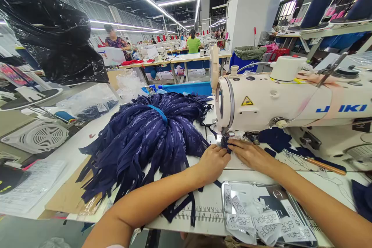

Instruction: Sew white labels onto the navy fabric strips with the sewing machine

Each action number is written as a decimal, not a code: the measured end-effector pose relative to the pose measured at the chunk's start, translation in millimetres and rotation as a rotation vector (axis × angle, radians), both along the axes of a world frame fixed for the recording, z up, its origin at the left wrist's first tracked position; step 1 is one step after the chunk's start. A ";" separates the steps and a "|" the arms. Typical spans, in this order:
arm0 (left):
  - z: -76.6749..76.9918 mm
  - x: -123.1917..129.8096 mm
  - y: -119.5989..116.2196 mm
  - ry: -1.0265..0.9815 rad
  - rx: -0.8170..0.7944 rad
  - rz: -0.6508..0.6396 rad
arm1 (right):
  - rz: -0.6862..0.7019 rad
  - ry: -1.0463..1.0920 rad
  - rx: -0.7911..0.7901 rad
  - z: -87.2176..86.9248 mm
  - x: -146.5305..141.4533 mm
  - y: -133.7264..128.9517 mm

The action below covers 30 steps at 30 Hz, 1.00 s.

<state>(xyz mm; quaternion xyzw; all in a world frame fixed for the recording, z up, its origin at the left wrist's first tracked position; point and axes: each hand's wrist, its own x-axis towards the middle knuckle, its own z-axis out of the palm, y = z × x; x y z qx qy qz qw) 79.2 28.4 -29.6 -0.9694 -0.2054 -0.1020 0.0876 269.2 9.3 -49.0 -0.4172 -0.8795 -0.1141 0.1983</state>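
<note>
A white sewing machine stands at the right, its needle area low at its left end. Under it lies a small piece of dark navy fabric. My left hand is at the left of this piece, fingers curled together on its edge. From the right, my right hand lies flat with its fingers stretched out, the fingertips on the fabric. Beside my left hand spreads a large bundle of navy lace pieces, tied with a blue band.
A tray of white labels sits at the front edge. Tweezers with an orange handle and navy scraps lie at the right. A black plastic bag hangs at upper left. People work further back.
</note>
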 end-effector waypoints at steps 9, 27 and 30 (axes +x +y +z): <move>-2.8 1.0 -1.0 -0.024 0.033 0.015 | 0.004 0.002 -0.026 -6.0 4.3 4.0; -6.4 9.4 3.9 -0.073 0.085 0.053 | -0.083 -0.009 -0.101 -9.6 8.9 12.4; -6.3 10.6 4.1 -0.072 0.089 0.068 | -0.099 -0.001 -0.115 -10.3 8.7 14.1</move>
